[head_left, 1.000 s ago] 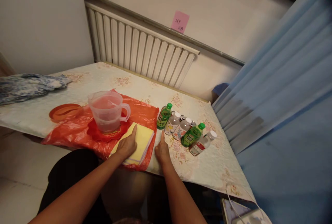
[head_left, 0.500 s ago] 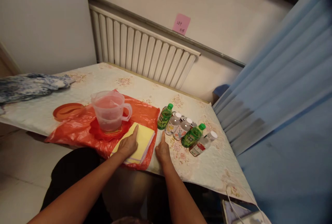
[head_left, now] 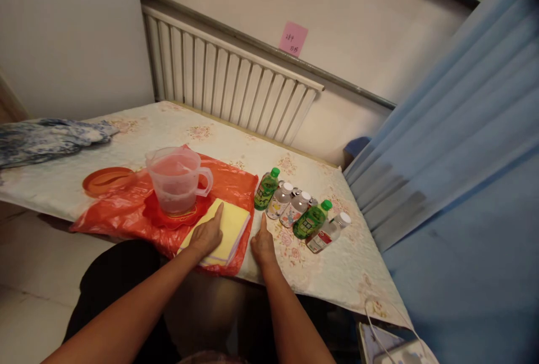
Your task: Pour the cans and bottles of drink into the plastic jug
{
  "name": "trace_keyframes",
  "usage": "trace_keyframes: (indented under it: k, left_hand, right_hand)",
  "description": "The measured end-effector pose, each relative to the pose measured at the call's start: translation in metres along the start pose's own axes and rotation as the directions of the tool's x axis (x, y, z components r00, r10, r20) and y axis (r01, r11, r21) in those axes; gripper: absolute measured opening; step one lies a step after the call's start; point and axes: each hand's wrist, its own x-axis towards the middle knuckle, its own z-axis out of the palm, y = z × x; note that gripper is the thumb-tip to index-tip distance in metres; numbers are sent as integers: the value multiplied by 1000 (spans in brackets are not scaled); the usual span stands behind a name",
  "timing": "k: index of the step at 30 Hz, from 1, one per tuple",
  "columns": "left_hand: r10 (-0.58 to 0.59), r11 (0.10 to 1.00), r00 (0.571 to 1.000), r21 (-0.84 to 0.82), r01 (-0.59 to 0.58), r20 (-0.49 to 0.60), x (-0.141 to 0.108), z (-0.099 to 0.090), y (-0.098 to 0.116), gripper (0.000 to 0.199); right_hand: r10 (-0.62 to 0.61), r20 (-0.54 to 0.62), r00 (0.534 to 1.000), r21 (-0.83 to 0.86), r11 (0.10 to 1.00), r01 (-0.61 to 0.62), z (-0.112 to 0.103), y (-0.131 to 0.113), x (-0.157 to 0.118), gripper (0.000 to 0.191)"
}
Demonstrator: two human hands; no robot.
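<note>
My left hand point(head_left: 207, 236) lies on a folded yellow cloth point(head_left: 231, 223), its index finger stretched out and the other fingers curled; it grips nothing. My right hand point(head_left: 263, 243) rests on the flowered cover right of the cloth, also with only the index finger extended and nothing held. That fingertip is nearest to a green-capped bottle point(head_left: 266, 191) and a clear white-capped bottle point(head_left: 278, 202). Beside them are another clear bottle point(head_left: 295, 211), a second green bottle point(head_left: 310, 221) and a bottle with a red-and-white label point(head_left: 325, 236). Cans behind are partly hidden.
A clear plastic jug point(head_left: 174, 181) stands in a red scalloped dish point(head_left: 154, 215) on a red plastic bag point(head_left: 105, 215). An orange lid point(head_left: 95, 181) and a patterned cloth point(head_left: 50, 142) lie leftward. A radiator point(head_left: 231, 72) stands behind; a blue curtain point(head_left: 471, 156) hangs at right.
Both hands keep the same pose and place on the cloth and cover. The whole view has shifted very slightly; no object has visibly moved.
</note>
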Motion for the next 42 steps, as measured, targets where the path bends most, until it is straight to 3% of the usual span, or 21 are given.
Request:
trace_keyframes:
  k: [42]
  left_hand:
    - [13,1000,1000,-4,-13,-21,-1,3,-1,82]
  right_hand:
    - [3,3,1000,-3,1000,-3,0,-1,-1,88]
